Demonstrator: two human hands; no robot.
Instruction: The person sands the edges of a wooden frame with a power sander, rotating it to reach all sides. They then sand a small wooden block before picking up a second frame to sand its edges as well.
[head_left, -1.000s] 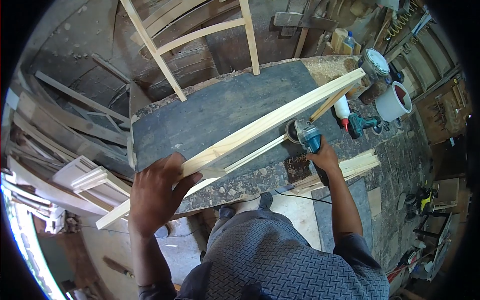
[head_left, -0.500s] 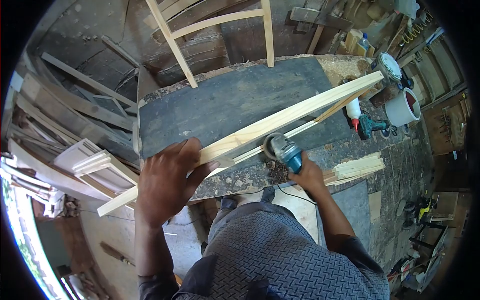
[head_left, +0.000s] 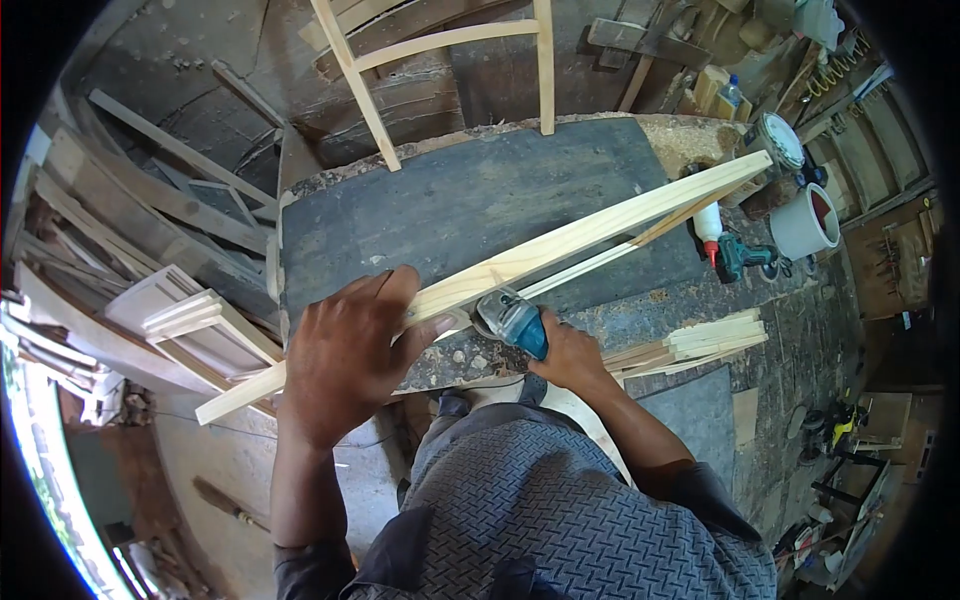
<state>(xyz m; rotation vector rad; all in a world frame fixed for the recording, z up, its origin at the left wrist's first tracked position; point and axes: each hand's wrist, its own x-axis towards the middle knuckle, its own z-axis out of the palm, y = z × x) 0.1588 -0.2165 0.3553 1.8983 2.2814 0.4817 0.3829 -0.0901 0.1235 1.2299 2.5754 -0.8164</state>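
A long pale wooden frame (head_left: 590,232) slants across the bench, its far end raised to the right. My left hand (head_left: 350,350) is wrapped over it near the left end, thumb underneath. In my right hand (head_left: 570,358) is a blue angle grinder (head_left: 522,325), gripped by its body. The disc end of the grinder lies right at the lower side of the frame, close to my left thumb. A dark board (head_left: 420,215) covers the bench under the frame.
Beyond the bench edge stands a wooden ladder-like frame (head_left: 450,45). To the right are a glue bottle (head_left: 708,225), a teal drill (head_left: 740,258) and a white bucket (head_left: 803,225). Wooden strips (head_left: 700,340) are stacked nearby. Wooden panels (head_left: 190,310) lean at the left.
My right hand has brought the grinder leftward along the frame, closer to my left hand. My left hand keeps its grip, and the frame has barely shifted.
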